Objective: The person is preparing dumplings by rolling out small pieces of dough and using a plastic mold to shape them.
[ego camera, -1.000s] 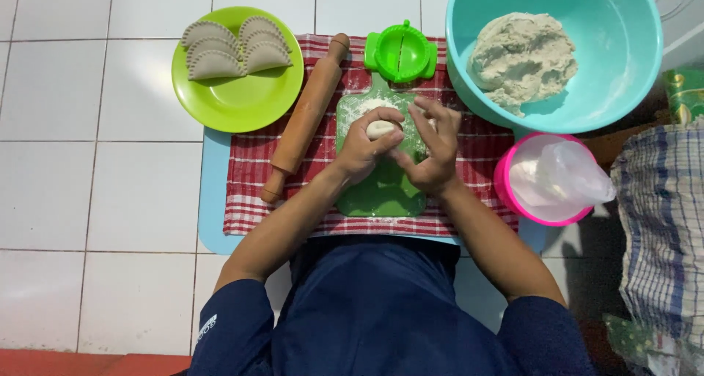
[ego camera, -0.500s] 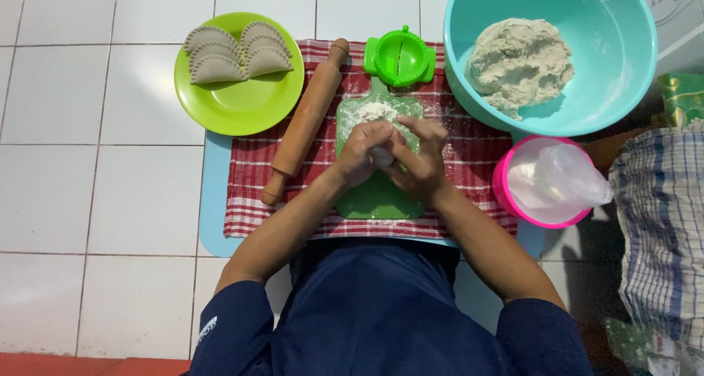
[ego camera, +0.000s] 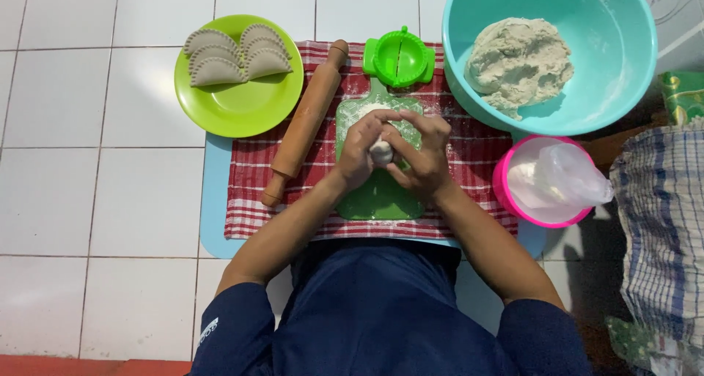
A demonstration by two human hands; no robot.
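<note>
Left hand (ego camera: 357, 152) and right hand (ego camera: 419, 156): cupped together over green cutting board (ego camera: 378, 192); fingers (ego camera: 400, 137) of both curled nearly shut around small dough ball (ego camera: 381, 152), held just above floured top of board; board on red checked cloth (ego camera: 469, 163) over blue mat (ego camera: 213, 200) on white tiled floor (ego camera: 95, 192)

Step in hand, by judgement: rolling ball smooth between palms; best with light, even pressure, steady turning, seams tucked under, low over board, flour near to stop sticking

Alongside: wooden rolling pin (ego camera: 306, 123) lying aslant just left of board; green dumpling press (ego camera: 399, 58) closed, at head of board; lime plate (ego camera: 242, 104) with four crimped dumplings (ego camera: 235, 57); teal bowl (ego camera: 609, 90) with large dough mass (ego camera: 519, 60); pink tub (ego camera: 506, 192) with clear plastic bag (ego camera: 568, 178)

Change against half a second ago: hands a touch higher up board; ball showing whiter between fingers; all else unmoved
</note>
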